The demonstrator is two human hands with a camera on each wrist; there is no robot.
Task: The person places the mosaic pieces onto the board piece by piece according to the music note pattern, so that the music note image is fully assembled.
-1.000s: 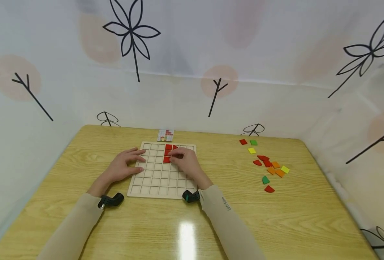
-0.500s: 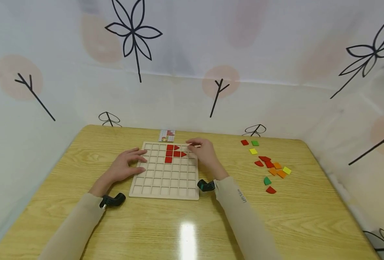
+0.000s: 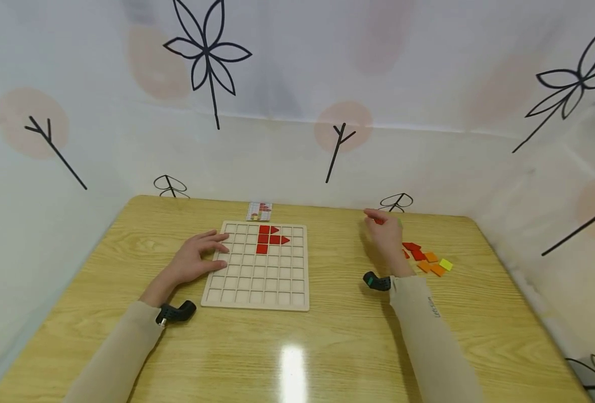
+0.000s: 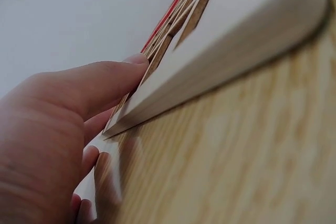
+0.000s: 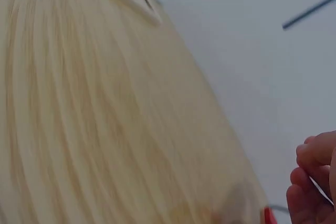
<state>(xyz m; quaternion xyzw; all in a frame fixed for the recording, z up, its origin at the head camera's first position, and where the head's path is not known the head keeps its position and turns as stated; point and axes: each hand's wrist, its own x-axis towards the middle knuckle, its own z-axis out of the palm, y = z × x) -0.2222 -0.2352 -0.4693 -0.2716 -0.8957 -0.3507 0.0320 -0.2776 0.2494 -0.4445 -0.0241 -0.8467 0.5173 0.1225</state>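
Observation:
A pale wooden grid board (image 3: 254, 282) lies on the table. Red square tiles (image 3: 263, 238) and red triangles (image 3: 285, 240) fill several cells near its far edge. My left hand (image 3: 196, 258) rests on the board's left edge, fingers spread; the left wrist view shows the thumb (image 4: 113, 77) lying on the rim. At the back right, my right hand (image 3: 385, 232) is over the loose pieces, with a red tile (image 3: 379, 221) just under its fingertips. In the right wrist view its fingers are loosely bent, with that red tile (image 5: 269, 216) close below them and nothing held.
A small printed pattern card (image 3: 259, 211) lies behind the board. Red, orange (image 3: 430, 257) and yellow pieces (image 3: 445, 265) are scattered on the right; the right arm hides others. A patterned cloth wall (image 3: 297, 151) stands along the table's back edge.
My right hand has left the board and moved right to the loose pieces. It uncovered the red triangles in the grid. The left hand has stayed on the board's edge.

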